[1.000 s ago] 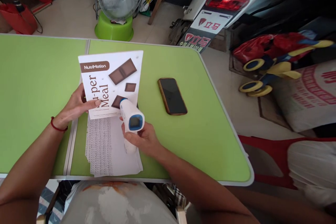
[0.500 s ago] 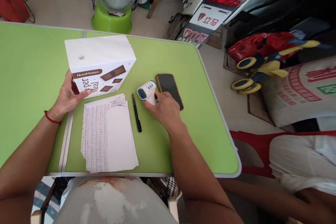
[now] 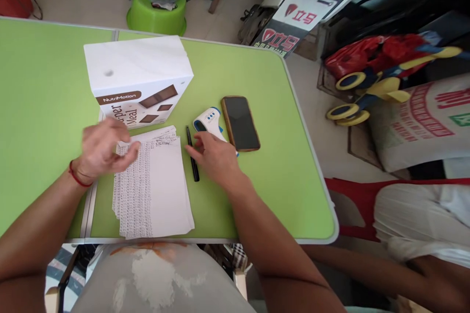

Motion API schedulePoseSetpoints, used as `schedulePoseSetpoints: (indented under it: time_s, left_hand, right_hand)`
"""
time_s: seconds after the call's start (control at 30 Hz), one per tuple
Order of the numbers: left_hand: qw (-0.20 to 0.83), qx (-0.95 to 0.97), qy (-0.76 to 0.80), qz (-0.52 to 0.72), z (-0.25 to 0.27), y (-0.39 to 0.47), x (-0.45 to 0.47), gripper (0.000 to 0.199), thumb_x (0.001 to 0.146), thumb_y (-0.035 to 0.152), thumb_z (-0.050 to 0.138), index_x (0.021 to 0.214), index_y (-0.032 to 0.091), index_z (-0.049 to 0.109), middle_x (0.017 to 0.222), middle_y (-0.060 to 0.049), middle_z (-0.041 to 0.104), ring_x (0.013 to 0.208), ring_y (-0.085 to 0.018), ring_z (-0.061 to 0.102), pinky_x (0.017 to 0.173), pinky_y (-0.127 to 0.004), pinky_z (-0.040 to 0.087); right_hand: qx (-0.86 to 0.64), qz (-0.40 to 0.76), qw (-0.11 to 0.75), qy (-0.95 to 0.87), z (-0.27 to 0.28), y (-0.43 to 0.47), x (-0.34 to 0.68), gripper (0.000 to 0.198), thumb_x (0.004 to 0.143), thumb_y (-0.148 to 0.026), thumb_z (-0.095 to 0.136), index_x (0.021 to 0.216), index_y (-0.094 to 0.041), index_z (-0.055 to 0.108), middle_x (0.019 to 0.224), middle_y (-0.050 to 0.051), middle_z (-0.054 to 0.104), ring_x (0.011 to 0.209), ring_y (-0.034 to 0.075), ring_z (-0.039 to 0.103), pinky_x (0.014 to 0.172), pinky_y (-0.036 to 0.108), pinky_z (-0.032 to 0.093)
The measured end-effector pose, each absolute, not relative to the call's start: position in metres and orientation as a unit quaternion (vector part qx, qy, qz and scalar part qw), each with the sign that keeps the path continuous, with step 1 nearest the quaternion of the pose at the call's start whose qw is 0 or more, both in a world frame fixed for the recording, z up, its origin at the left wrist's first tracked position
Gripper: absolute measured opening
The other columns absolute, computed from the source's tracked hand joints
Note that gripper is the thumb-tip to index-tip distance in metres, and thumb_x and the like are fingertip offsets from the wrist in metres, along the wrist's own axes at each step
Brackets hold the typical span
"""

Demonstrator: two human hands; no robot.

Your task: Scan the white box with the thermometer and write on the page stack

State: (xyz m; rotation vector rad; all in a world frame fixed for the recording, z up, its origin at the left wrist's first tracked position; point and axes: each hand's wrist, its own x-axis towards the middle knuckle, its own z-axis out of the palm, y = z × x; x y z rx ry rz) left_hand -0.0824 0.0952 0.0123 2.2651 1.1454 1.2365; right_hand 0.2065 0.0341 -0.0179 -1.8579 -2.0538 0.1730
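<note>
One thermometer [image 3: 207,118] lies on the table [image 3: 286,181], just left of one phone [image 3: 242,124]. The right hand [image 3: 216,159] reaches palm down over its handle, thumb and forefinger parted, the thumb over one black pen [image 3: 193,166]; whether it touches either, I cannot tell. The left hand [image 3: 105,149], blurred, is bent at the wrist, fingers loosely curled, thumb apart, holding nothing, before one white box [image 3: 137,61]. Half a second ago the left hand held that box and the right the thermometer. One stack of papers [image 3: 167,195] lies left of the pen.
</note>
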Motion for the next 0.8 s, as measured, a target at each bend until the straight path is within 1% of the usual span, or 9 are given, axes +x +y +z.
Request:
schedulePoseSetpoints:
  time_s: [0.07, 0.13, 0.23, 0.33, 0.47, 0.53, 0.6, 0.7, 0.8]
  left_hand:
    - [0.123, 0.899, 0.302, 0.291, 0.014, 0.082, -0.068, 0.019, 0.089, 0.04, 0.06, 0.083, 0.022, 0.059, 0.082, -0.003, 0.064, 0.072, -0.018, 0.061, 0.057, -0.03, 0.045]
    - [0.106, 0.938, 0.281, 0.173, 0.011, 0.075, -0.059, 0.025, 0.097, 0.041, 0.051, 0.096, 0.02, 0.064, 0.099, -0.006, 0.069, 0.079, -0.019, 0.065, 0.063, -0.03, 0.048]
    - [0.089, 0.951, 0.279, 0.095, 0.002, 0.072, -0.053, 0.036, 0.096, 0.046, 0.052, 0.119, 0.02, 0.063, 0.13, -0.01, 0.063, 0.097, -0.025, 0.066, 0.075, -0.035, 0.052]
    - [0.064, 0.959, 0.268, 0.058, -0.003, 0.071, -0.051, 0.044, 0.096, 0.048, 0.056, 0.13, 0.02, 0.058, 0.148, -0.009, 0.051, 0.105, -0.029, 0.064, 0.081, -0.038, 0.052]
    - [0.032, 0.962, 0.271, 0.007, 0.007, 0.065, -0.045, 0.055, 0.093, 0.054, 0.059, 0.134, 0.017, 0.056, 0.158, -0.01, 0.037, 0.103, -0.03, 0.063, 0.074, -0.038, 0.051]
    - [0.019, 0.961, 0.275, -0.019, 0.013, 0.061, -0.041, 0.055, 0.093, 0.051, 0.061, 0.134, 0.015, 0.056, 0.159, -0.011, 0.034, 0.103, -0.029, 0.063, 0.076, -0.038, 0.051]
    - [0.011, 0.96, 0.276, -0.041, 0.016, 0.059, -0.039, 0.053, 0.094, 0.048, 0.061, 0.134, 0.013, 0.056, 0.159, -0.011, 0.034, 0.104, -0.027, 0.063, 0.079, -0.037, 0.051]
    - [0.011, 0.961, 0.271, -0.058, 0.017, 0.059, -0.039, 0.056, 0.095, 0.048, 0.06, 0.138, 0.012, 0.054, 0.157, -0.011, 0.038, 0.104, -0.027, 0.063, 0.081, -0.038, 0.051]
    - [0.02, 0.964, 0.26, -0.05, 0.017, 0.059, -0.04, 0.055, 0.096, 0.046, 0.058, 0.143, 0.018, 0.05, 0.156, -0.009, 0.04, 0.107, -0.028, 0.061, 0.086, -0.04, 0.051]
  right_hand:
    - [-0.656, 0.073, 0.159, -0.734, -0.021, 0.033, 0.2, 0.029, 0.087, -0.033, 0.054, 0.107, -0.015, 0.065, 0.082, 0.01, 0.07, 0.069, 0.022, 0.061, 0.056, 0.031, 0.041]
    - [-0.654, 0.082, 0.164, -0.734, -0.021, 0.033, 0.198, 0.035, 0.086, -0.027, 0.05, 0.115, -0.015, 0.064, 0.082, 0.009, 0.069, 0.07, 0.023, 0.061, 0.058, 0.032, 0.042]
    - [-0.645, 0.105, 0.23, -0.721, -0.016, 0.035, 0.2, 0.037, 0.087, -0.024, 0.043, 0.115, -0.018, 0.066, 0.084, 0.009, 0.067, 0.07, 0.022, 0.059, 0.064, 0.034, 0.047]
    - [-0.604, 0.16, 0.349, -0.699, -0.013, 0.038, 0.205, 0.036, 0.088, -0.025, 0.038, 0.111, -0.02, 0.065, 0.087, 0.008, 0.063, 0.077, 0.021, 0.06, 0.073, 0.037, 0.051]
    - [-0.514, 0.278, 0.48, -0.654, -0.017, 0.038, 0.199, 0.036, 0.086, -0.038, 0.056, 0.119, -0.025, 0.054, 0.095, 0.006, 0.059, 0.082, 0.02, 0.06, 0.074, 0.036, 0.053]
    - [-0.487, 0.31, 0.544, -0.609, -0.022, 0.034, 0.189, 0.029, 0.084, -0.043, 0.065, 0.106, -0.027, 0.055, 0.083, 0.001, 0.056, 0.069, 0.016, 0.056, 0.063, 0.032, 0.05]
    - [-0.475, 0.327, 0.595, -0.56, -0.025, 0.029, 0.177, 0.022, 0.09, -0.047, 0.059, 0.094, -0.026, 0.057, 0.069, -0.003, 0.05, 0.057, 0.013, 0.048, 0.055, 0.029, 0.043]
    - [-0.452, 0.366, 0.593, -0.557, -0.025, 0.023, 0.166, 0.032, 0.098, -0.048, 0.044, 0.1, -0.025, 0.065, 0.067, -0.001, 0.054, 0.059, 0.014, 0.05, 0.057, 0.031, 0.044]
    - [-0.459, 0.395, 0.562, -0.564, -0.024, 0.023, 0.164, 0.026, 0.094, -0.04, 0.049, 0.1, -0.024, 0.069, 0.071, 0.001, 0.06, 0.063, 0.015, 0.055, 0.06, 0.032, 0.047]
